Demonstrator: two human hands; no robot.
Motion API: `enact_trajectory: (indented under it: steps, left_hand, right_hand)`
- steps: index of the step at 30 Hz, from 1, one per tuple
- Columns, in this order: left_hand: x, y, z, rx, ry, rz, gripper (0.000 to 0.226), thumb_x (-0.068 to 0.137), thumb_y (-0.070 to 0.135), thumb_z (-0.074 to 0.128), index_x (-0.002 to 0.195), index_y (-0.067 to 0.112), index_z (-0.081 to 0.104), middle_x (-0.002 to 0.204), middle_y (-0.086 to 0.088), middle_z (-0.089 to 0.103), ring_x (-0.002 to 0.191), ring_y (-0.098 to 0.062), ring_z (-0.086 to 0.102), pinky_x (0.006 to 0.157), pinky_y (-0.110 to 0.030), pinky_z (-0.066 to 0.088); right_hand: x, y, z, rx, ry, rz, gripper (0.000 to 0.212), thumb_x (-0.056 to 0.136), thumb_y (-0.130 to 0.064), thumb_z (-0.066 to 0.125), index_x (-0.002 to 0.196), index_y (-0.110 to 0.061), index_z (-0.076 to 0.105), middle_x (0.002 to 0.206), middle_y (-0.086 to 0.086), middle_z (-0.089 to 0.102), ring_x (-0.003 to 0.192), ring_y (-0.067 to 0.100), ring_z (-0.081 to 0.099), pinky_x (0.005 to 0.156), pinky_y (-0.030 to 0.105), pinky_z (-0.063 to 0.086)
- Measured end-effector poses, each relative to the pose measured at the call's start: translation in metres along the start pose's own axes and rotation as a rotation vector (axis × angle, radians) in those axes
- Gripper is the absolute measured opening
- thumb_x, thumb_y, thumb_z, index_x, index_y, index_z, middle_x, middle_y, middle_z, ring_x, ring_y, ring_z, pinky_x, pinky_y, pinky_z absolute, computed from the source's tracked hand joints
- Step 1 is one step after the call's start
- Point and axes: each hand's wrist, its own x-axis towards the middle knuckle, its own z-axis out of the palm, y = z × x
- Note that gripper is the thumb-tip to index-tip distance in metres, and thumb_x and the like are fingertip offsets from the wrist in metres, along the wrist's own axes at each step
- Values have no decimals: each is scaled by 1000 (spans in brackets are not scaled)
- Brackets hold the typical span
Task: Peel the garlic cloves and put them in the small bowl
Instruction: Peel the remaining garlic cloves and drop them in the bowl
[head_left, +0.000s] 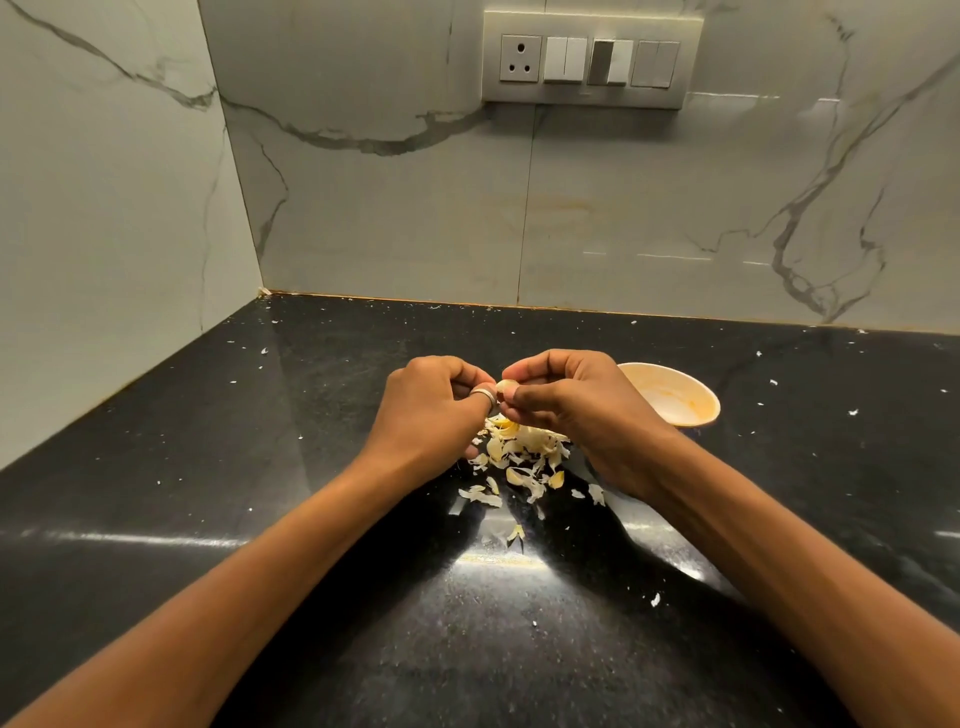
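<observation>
A small pale garlic clove (505, 387) is held between both hands above the black counter. My left hand (428, 410), with a ring on one finger, pinches its left side with curled fingers. My right hand (571, 408) pinches its right side with thumb and fingertips. Below the hands lies a heap of garlic skins (519, 460) on the counter. The small white bowl (675, 397) stands just right of my right hand, partly hidden by it; the visible inside shows a yellowish smear and no cloves.
The black stone counter (260, 467) meets marble walls at the back and left, forming a corner (264, 291). Tiny skin flecks are scattered over the counter. A switch and socket panel (589, 57) sits high on the back wall.
</observation>
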Motion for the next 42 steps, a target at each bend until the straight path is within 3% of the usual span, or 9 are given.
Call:
enact_trajectory:
  steps: [16, 21, 25, 31, 42]
  left_hand:
    - [2, 0, 1, -212, -97, -200, 15, 97, 13, 59, 89, 10, 71, 83, -8, 70, 67, -10, 66, 56, -30, 57]
    - [4, 1, 0, -265, -95, -228, 15, 97, 11, 59, 90, 9, 72, 86, -9, 72, 68, -11, 65, 54, -29, 55]
    - [4, 3, -1, -274, -101, -233, 14, 97, 11, 61, 90, 8, 73, 88, -11, 72, 70, -12, 65, 54, -28, 55]
    - [4, 0, -2, -247, -111, -207, 15, 97, 13, 60, 92, 9, 73, 83, -7, 70, 69, -12, 65, 56, -29, 56]
    - [4, 0, -2, -166, -83, -148, 15, 94, 15, 62, 85, 10, 72, 79, -7, 70, 68, -13, 68, 60, -35, 61]
  right_hand:
    - [-1, 4, 0, -80, -26, -73, 15, 90, 5, 67, 104, 3, 69, 100, 26, 72, 82, 23, 70, 78, 30, 62]
    - [0, 5, -1, -147, -3, -92, 14, 90, -2, 69, 104, -3, 71, 96, 18, 73, 83, 19, 70, 78, 31, 61]
    - [2, 5, -1, -234, 17, -100, 11, 91, -8, 71, 102, -8, 73, 90, 12, 74, 82, 19, 70, 79, 34, 62]
    - [1, 5, -1, -199, 3, -118, 13, 90, -7, 73, 103, -7, 73, 84, 6, 72, 77, 13, 68, 71, 25, 58]
    - [0, 6, 0, -220, -12, -150, 14, 92, -7, 70, 104, -3, 74, 96, 19, 73, 82, 17, 68, 74, 26, 59]
